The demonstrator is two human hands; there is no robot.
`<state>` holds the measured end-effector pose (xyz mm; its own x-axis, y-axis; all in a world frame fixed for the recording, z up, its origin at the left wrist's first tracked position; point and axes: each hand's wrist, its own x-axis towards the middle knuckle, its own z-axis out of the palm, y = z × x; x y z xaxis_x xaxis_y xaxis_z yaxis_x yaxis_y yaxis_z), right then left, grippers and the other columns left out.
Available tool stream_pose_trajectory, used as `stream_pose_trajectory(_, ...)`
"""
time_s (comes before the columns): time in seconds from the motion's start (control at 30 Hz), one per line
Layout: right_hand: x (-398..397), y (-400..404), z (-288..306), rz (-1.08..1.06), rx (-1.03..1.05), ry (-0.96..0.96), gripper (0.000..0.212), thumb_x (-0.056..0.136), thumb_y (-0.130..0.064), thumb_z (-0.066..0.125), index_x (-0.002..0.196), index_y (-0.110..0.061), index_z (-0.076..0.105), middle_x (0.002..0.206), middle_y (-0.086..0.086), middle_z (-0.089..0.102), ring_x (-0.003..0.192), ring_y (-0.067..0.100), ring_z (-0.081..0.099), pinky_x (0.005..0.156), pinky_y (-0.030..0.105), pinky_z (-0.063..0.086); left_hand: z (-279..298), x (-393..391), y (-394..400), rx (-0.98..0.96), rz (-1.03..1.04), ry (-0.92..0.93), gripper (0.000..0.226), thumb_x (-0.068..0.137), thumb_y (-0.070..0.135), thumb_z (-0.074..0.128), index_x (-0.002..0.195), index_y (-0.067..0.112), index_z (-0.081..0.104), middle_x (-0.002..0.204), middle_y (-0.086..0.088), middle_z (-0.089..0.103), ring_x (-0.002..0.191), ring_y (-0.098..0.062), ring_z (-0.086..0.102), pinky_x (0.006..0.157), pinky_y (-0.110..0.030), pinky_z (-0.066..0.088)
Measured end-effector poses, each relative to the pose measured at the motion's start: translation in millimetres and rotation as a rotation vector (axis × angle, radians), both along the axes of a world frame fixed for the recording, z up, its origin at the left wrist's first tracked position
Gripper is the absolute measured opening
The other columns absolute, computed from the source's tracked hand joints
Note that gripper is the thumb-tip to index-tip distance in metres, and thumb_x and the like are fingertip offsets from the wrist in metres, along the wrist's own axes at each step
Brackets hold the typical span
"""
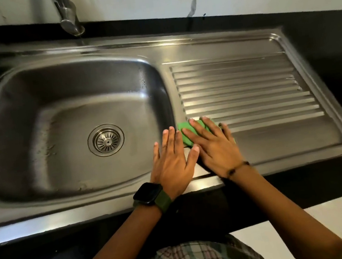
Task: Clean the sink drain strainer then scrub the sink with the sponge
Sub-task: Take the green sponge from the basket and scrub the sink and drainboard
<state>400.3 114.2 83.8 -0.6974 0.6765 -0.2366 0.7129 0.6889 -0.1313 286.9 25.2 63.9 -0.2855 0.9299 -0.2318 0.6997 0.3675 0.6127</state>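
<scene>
Sponge: right of the strainer, on the drainboard's near-left corner, under the right hand, fingers spread flat; left hand beside, flat.

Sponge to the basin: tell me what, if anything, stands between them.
Nothing visible does. The sponge lies on the drainboard's near-left corner under the right hand, whose straight fingers rest on it. Only the sink's low rim, where the left hand lies flat, separates it from the basin. The basin holds just the drain strainer.
</scene>
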Motion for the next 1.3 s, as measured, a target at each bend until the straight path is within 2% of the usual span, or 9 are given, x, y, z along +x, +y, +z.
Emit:
stream_pose_trajectory(0.2,-29,86,-9,-0.120,0.074,0.076,0.047,0.096,-0.034,0.026,0.143,-0.038,0.023,0.155,-0.013,0.018,0.145,0.017,0.008,0.115,0.052,0.002,7,9,23,-0.011,-0.047,0.062,0.065,0.095,0.050,0.019,0.148,0.017,0.003,0.158,0.002,-0.005,0.145,-0.009,-0.011,0.115,-0.034,-0.011)
stream_pose_trajectory(0.33,50,154,-7,-0.533,0.139,0.058,0.045,0.096,-0.031,0.028,0.140,-0.030,0.032,0.152,-0.003,0.029,0.141,0.025,0.020,0.113,0.055,0.014,12,13,42,0.036,-0.109,0.068,0.066,0.094,0.051,0.017,0.148,0.017,0.000,0.158,0.001,-0.007,0.144,-0.008,-0.012,0.115,-0.032,-0.012)
stream_pose_trajectory(0.43,69,169,-1,-0.747,0.099,0.094,0.042,0.095,-0.030,0.031,0.136,-0.022,0.039,0.150,0.002,0.031,0.139,0.029,0.021,0.112,0.058,0.010,12,17,58,0.031,-0.113,0.058,0.065,0.095,0.050,0.017,0.148,0.017,-0.001,0.158,0.001,-0.009,0.144,-0.008,-0.013,0.113,-0.030,-0.012)
stream_pose_trajectory(0.5,37,144,-6,-0.643,0.131,0.099,0.041,0.095,-0.031,0.032,0.135,-0.022,0.040,0.148,0.002,0.034,0.139,0.028,0.021,0.112,0.057,0.008,13,20,71,0.028,-0.078,0.047,0.064,0.096,0.048,0.019,0.148,0.017,-0.001,0.158,0.001,-0.008,0.144,-0.010,-0.012,0.114,-0.031,-0.011)
stream_pose_trajectory(0.63,-13,86,-18,-0.178,0.134,0.158,0.044,0.096,-0.035,0.030,0.139,-0.027,0.035,0.151,-0.006,0.032,0.143,0.022,0.015,0.114,0.050,0.001,14,18,91,0.040,-0.036,0.092,0.061,0.097,0.041,0.023,0.148,0.016,0.002,0.158,0.000,-0.005,0.145,-0.011,-0.009,0.116,-0.033,-0.008)
stream_pose_trajectory(0.7,-5,99,-13,-0.133,0.149,0.176,0.042,0.095,-0.035,0.032,0.136,-0.029,0.041,0.149,-0.008,0.036,0.142,0.019,0.021,0.115,0.047,0.005,13,14,93,0.036,-0.049,0.115,0.061,0.097,0.042,0.023,0.148,0.016,0.003,0.158,0.000,-0.004,0.145,-0.011,-0.009,0.116,-0.032,-0.008)
stream_pose_trajectory(0.93,104,216,-13,-0.560,0.283,0.076,0.044,0.094,-0.026,0.035,0.137,-0.016,0.041,0.146,0.006,0.040,0.136,0.030,0.030,0.113,0.053,0.016,5,15,88,0.046,-0.027,0.133,0.070,0.088,0.054,0.011,0.148,0.019,0.003,0.158,0.004,-0.007,0.136,0.001,-0.018,0.111,-0.027,-0.016)
stream_pose_trajectory(1.07,92,259,-4,-0.797,0.224,0.042,0.046,0.094,-0.033,0.030,0.130,-0.008,0.045,0.139,0.016,0.043,0.132,0.033,0.033,0.112,0.056,0.013,0,20,91,0.057,0.017,0.165,0.072,0.085,0.055,0.010,0.148,0.020,0.005,0.158,0.004,-0.005,0.136,0.000,-0.018,0.111,-0.027,-0.017)
stream_pose_trajectory(1.3,-43,176,-15,-0.179,0.225,0.214,0.049,0.092,-0.039,0.035,0.132,-0.012,0.046,0.141,0.009,0.044,0.133,0.027,0.034,0.114,0.048,0.009,-4,35,101,0.091,0.111,0.216,0.085,0.077,0.060,0.000,0.147,0.013,0.013,0.158,-0.004,0.001,0.140,-0.008,-0.012,0.112,-0.025,-0.011)
